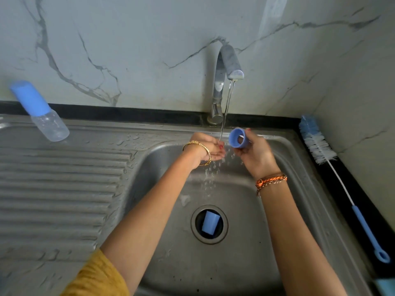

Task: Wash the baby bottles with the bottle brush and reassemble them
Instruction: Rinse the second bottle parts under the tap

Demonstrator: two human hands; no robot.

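My right hand [255, 153] grips a blue bottle collar ring [238, 141] just right of the running water, its opening facing me with something pale inside. My left hand [210, 149] is cupped, palm up, under the stream from the tap [226, 69] and holds nothing. A blue bottle cap [210, 224] lies in the drain opening of the sink basin [162, 210]. An assembled baby bottle [39, 110] with a blue cap and clear body stands at the far left on the drainboard. The bottle brush [333, 167], white and blue bristles with a blue handle, lies along the right counter edge.
The ribbed steel drainboard [53, 189] fills the left side, wet with droplets. A marble-patterned wall rises behind the sink and on the right. A black counter strip [352, 189] borders the sink on the right.
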